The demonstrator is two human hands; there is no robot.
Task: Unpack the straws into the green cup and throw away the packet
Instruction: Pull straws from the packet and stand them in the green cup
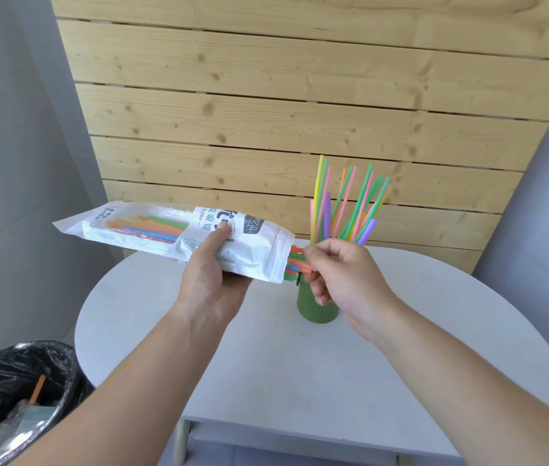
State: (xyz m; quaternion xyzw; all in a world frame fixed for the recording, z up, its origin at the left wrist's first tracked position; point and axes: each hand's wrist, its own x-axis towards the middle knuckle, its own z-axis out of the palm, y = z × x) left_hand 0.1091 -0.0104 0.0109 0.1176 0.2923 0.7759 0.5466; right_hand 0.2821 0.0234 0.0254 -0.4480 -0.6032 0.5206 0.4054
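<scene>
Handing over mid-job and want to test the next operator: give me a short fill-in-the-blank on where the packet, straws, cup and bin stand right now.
1. The left hand holds the ____ off the table.
2. The right hand pinches straws sticking out of the packet's ____ end.
3. The straws already unpacked stand in the ____ cup.
4. The bin is lined with a ____ bag.

Missing words: packet; open; green; black

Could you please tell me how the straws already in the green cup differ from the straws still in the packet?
The straws in the green cup stand nearly upright and fan apart; the straws in the packet lie nearly level in a tight bundle. The cup straws are bare, while the packet straws are mostly wrapped, only their ends poking out where the right hand pinches them. The left hand holds the packet. Both sets are mixed bright colours.
</scene>
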